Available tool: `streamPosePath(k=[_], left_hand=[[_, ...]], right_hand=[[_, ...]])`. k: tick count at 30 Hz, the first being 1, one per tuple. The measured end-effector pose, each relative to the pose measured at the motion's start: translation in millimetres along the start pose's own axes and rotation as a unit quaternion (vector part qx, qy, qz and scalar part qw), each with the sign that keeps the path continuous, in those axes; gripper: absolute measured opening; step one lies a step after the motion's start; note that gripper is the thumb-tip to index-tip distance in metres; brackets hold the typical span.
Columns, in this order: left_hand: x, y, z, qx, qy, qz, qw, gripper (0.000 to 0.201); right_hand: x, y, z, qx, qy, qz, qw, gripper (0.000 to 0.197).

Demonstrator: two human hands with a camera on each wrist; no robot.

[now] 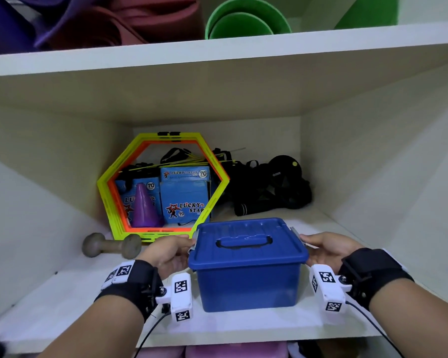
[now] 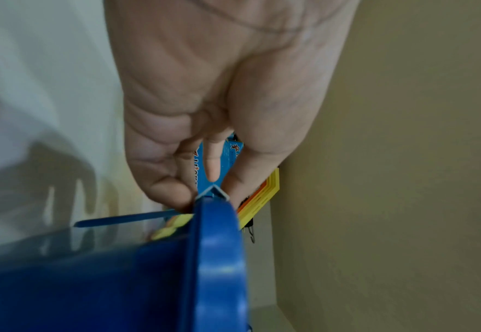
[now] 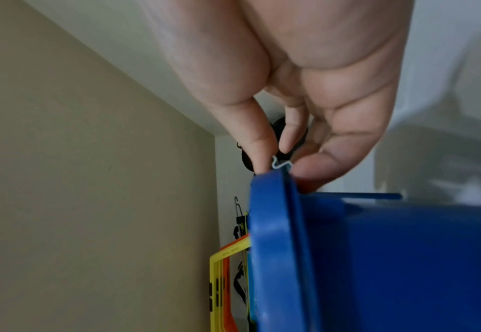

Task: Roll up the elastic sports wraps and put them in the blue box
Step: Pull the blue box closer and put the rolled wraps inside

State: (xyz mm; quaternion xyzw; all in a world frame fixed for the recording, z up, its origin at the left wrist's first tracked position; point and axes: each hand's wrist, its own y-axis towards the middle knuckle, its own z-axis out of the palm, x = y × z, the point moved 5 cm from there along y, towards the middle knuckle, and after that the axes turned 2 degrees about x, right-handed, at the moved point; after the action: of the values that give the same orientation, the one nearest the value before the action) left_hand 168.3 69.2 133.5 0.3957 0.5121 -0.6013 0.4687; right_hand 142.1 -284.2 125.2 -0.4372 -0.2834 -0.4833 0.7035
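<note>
No elastic wraps show in any view; whatever the blue box (image 1: 248,270) holds is hidden by its opaque walls and the closed lid (image 1: 246,241). The black tangle of straps (image 1: 267,187) in the centre right of the head view is too dark to sort out, and the rolled mats (image 1: 96,21) along the top edge are cut off by the frame.

Two light-blue cartons (image 1: 184,195) behind the yellow-and-orange hexagonal rings (image 1: 114,174) read "LUCKY STAR" with a "70" in a circle; a purple cone (image 1: 144,208) covers part of the left one's print. A grey dumbbell (image 1: 111,245) lies at centre left.

The box stands on the white shelf (image 1: 62,306) at lower centre of the head view, dark blue plastic, its lid carrying a moulded recessed handle and a pale grey latch on each short side. The left hand (image 1: 170,250) pinches the left latch (image 2: 212,191) between thumb and fingers. The right hand (image 1: 329,248) pinches the right latch (image 3: 281,165) the same way.
</note>
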Motion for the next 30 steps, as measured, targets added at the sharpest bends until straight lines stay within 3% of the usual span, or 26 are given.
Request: streamPosePath(k=[5, 15, 19, 23, 26, 30], left_hand=[[-1.2, 3.9, 6.8, 0.014, 0.024, -0.026, 0.999, 0.007], [-3.2, 8.2, 21.5, -0.03, 0.073, 0.052, 0.996, 0.011], [-6.5, 4.0, 21.3, -0.036, 0.092, 0.067, 0.993, 0.017], [-3.5, 5.8, 19.2, -0.034, 0.083, 0.067, 0.994, 0.033], [-1.3, 7.9, 18.0, -0.038, 0.077, 0.075, 0.994, 0.037], [0.5, 11.7, 15.8, -0.042, 0.069, 0.086, 0.993, 0.036]], right_hand=[[2.8, -3.9, 2.3, 0.017, -0.036, 0.013, 0.999, 0.038], [8.7, 8.6, 3.3, -0.025, -0.096, -0.024, 0.995, 0.024], [12.5, 11.9, 7.4, -0.054, -0.151, -0.044, 0.986, 0.017], [16.5, 12.3, 6.7, -0.063, -0.18, -0.054, 0.98, 0.025], [15.1, 11.0, 15.4, -0.075, -0.24, -0.056, 0.966, 0.005], [16.4, 14.1, 18.9, -0.098, -0.257, -0.096, 0.957, 0.016]])
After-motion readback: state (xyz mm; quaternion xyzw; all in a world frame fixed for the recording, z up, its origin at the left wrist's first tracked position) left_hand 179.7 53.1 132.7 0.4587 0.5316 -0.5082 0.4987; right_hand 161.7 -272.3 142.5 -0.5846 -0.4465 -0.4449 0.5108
